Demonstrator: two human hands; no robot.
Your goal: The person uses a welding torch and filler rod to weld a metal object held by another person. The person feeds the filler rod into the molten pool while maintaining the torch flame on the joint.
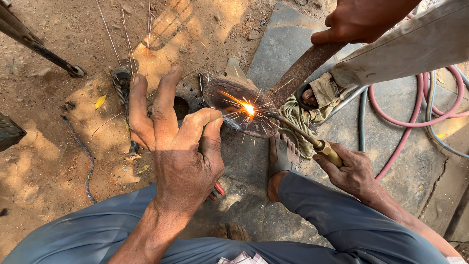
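Note:
My left hand (pixel 178 142) is raised over the ground, thumb and forefinger pinching a thin wire rod whose tip reaches the bright sparking flame (pixel 249 108). My right hand (pixel 349 171) grips the brass handle of a gas torch (pixel 322 145), whose nozzle points left at the same glowing spot. The flame sits on a rusty curved metal blade (pixel 234 93) lying on a stone slab. Another person's hand (pixel 359 22) at the top right holds the long rusty end of that blade (pixel 308 61).
Pink and grey hoses (pixel 415 122) loop over the stone slab (pixel 283 44) at right. My sandalled foot (pixel 282 156) rests below the flame; another person's foot (pixel 312 95) stands on a rag. Pliers (pixel 122 90) lie on the sandy ground at left, thin rods beside them.

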